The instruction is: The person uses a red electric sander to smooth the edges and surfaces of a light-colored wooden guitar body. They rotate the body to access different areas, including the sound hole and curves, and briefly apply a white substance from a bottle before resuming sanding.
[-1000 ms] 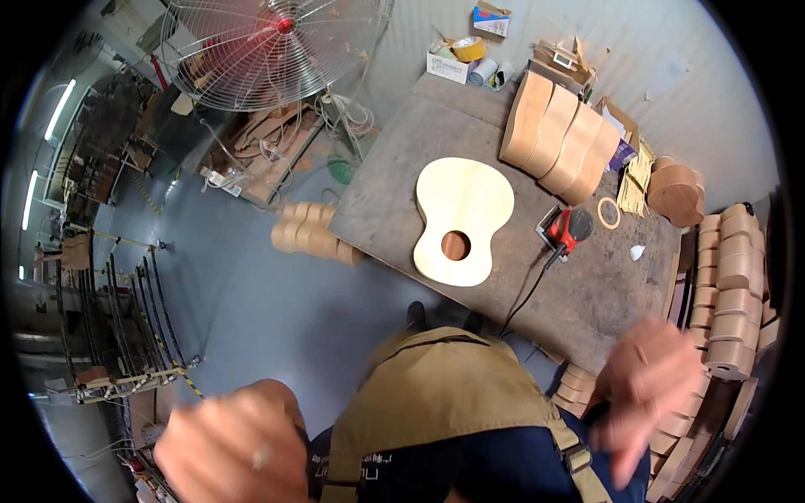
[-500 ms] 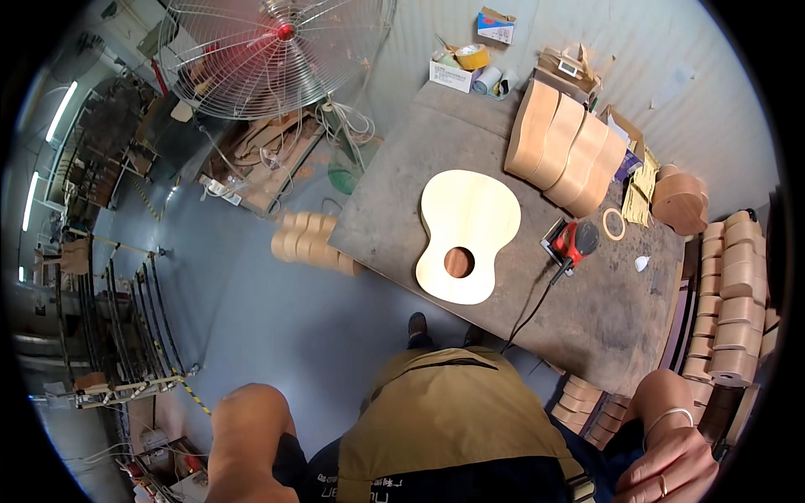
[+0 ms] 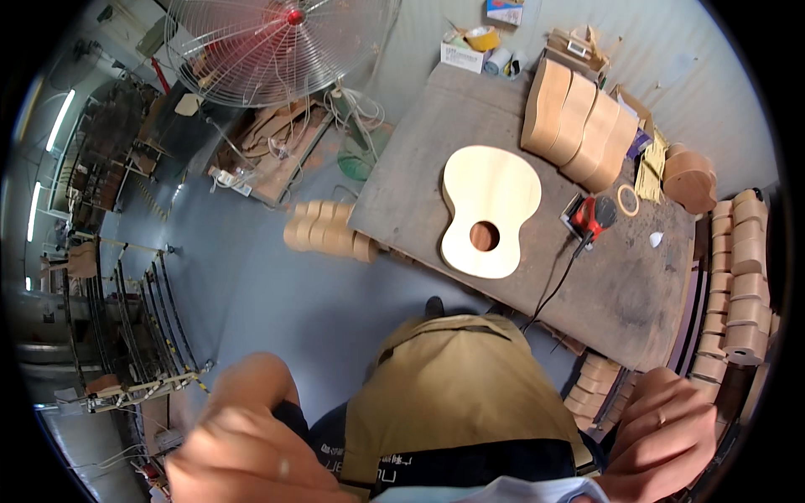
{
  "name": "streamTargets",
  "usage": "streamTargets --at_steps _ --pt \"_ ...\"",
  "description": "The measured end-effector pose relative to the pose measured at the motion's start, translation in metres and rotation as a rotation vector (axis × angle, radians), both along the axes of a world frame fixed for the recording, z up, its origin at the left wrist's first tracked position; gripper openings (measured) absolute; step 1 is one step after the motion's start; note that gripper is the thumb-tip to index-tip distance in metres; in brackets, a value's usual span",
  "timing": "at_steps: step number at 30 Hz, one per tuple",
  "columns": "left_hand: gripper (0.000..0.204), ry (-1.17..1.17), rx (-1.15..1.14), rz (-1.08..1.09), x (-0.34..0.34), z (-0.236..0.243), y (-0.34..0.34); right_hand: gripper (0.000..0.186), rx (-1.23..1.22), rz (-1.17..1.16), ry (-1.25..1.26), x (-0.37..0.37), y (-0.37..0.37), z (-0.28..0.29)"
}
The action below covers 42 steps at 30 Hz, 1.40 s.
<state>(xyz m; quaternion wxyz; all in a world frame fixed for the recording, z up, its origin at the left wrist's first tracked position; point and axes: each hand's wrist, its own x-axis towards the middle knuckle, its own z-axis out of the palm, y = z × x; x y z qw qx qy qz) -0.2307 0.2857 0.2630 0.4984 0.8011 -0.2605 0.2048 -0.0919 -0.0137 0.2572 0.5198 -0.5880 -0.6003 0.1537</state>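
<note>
My left hand (image 3: 251,459) is raised at the lower left, smeared by motion, so its fingers do not show clearly. At the lower right my right hand (image 3: 667,432) has its fingers curled closed, a ring on one of them; whatever it may hold is hidden. A pale blue cloth (image 3: 503,491) shows between the hands at the bottom edge, over my tan apron (image 3: 461,390). Beyond them, on the workbench (image 3: 402,189), lies a pale wooden ukulele or small guitar body (image 3: 493,189) with a round soundhole. A red and black sander (image 3: 594,218) rests right of it, untouched.
Several curved wooden bodies (image 3: 579,126) stand at the bench's back, near a wooden ring (image 3: 628,199) and yellow papers (image 3: 650,172). More bodies are stacked at right (image 3: 745,277) and on the floor at left (image 3: 323,230). A large fan (image 3: 285,50) stands far left; the sander's cord (image 3: 558,285) trails over the front edge.
Both hands have come up; the left has entered the view. The pale blue cloth now shows at the bottom. The bench and its things sit higher and further right in view.
</note>
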Motion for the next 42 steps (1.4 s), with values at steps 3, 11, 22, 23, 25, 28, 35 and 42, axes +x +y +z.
streamTargets --at_steps 3,11,22,23,25,28,35,42 --pt "0.019 -0.150 -0.026 0.013 -0.002 -0.011 0.011 0.018 -0.004 -0.020 -0.059 -0.003 0.004 0.000" --pt "0.019 -0.363 -0.246 -0.266 0.009 -0.028 0.026 0.031 0.041 -0.139 -0.044 -0.028 0.000 0.011" --pt "0.018 -0.475 -0.441 -0.381 0.011 -0.035 0.025 0.020 0.178 -0.322 -0.304 -0.046 -0.018 -0.014" --pt "0.018 -0.486 -0.482 -0.383 0.014 -0.036 0.024 0.018 0.233 -0.340 -0.348 -0.047 -0.023 -0.019" --pt "0.018 -0.524 -0.543 -0.344 0.014 -0.035 0.018 0.014 0.367 -0.379 -0.400 -0.048 -0.029 -0.034" --pt "0.019 -0.573 -0.593 -0.328 0.018 -0.034 0.012 0.009 0.528 -0.432 -0.395 -0.053 -0.017 -0.036" --pt "0.014 -0.563 -0.218 -0.564 0.010 -0.029 0.027 0.006 0.406 -0.248 -0.323 -0.059 0.019 -0.009" --pt "0.019 -0.411 -0.150 -0.577 0.000 -0.027 0.023 0.011 0.543 0.178 -0.355 -0.029 0.011 -0.031"
